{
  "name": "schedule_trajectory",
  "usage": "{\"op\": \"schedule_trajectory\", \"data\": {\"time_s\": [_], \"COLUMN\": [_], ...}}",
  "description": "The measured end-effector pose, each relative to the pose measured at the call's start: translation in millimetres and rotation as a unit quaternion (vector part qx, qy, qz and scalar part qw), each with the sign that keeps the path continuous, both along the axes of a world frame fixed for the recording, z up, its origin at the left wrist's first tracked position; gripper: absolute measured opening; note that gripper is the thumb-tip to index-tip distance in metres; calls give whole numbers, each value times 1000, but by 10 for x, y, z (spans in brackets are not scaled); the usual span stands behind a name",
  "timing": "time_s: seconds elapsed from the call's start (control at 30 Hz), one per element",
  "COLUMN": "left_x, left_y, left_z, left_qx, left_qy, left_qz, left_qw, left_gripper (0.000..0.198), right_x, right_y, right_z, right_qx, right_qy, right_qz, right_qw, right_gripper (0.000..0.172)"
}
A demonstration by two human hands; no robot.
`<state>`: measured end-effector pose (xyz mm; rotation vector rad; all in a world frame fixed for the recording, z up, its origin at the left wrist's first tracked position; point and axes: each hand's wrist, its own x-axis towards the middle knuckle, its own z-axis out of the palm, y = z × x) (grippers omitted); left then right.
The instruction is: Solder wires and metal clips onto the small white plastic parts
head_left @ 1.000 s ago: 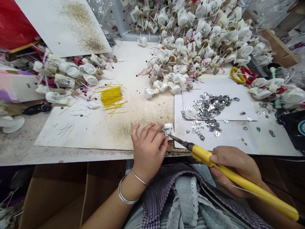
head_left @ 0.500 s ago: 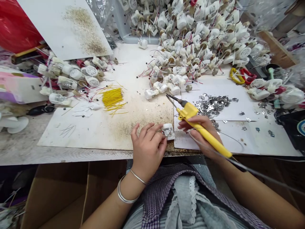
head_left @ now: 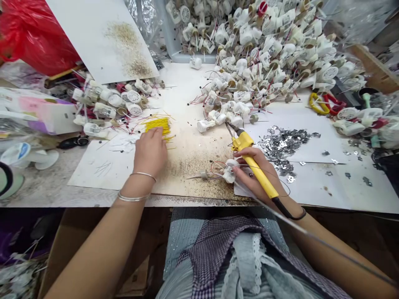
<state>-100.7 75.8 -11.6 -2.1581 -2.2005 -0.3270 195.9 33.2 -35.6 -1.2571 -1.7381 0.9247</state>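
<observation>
Yellow soldering iron (head_left: 261, 174): 1, held | wire pile (head_left: 159, 123): 1 | hands (head_left: 151, 151): 2

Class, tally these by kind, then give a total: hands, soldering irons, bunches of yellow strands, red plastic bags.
Left hand and right hand: 2
Soldering iron: 1
Bunch of yellow strands: 1
Red plastic bag: 1
Total: 5

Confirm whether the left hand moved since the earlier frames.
Yes, leftward and forward: earlier it was right of and below the pile of yellow strands; now the left hand overlaps its near side.
</observation>
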Motion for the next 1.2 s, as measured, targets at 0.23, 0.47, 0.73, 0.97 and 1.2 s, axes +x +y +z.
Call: {"op": "schedule_trajectory", "data": {"time_s": [0.23,0.47,0.73,0.97,1.2], "left_x": [-80,187,776,1034,1093], "left_y": [-102,-469,-721,-716,-705], "left_z": [49,44,-24,-50,-9], "left_qx": [-25,51,32,35,-73], "left_qy": [9,-164,-467,-391,-391], "left_qz": [-8,-19,-102,-203,-110], "left_qw": [1000,985,878,897,911], "left_gripper": [24,10,11,10,8], "right_x": [21,29,-68,-173,-118], "right_y": [37,117,139,82,-179], "right_z": [-63,-114,-50,-10,73], "right_qx": [2,-6,-27,28,116], "right_qy": [73,126,157,23,69], "right_qz": [-62,-48,-37,-2,-24], "right_qw": [995,991,986,999,991], "right_gripper": [35,37,38,37,36]}}
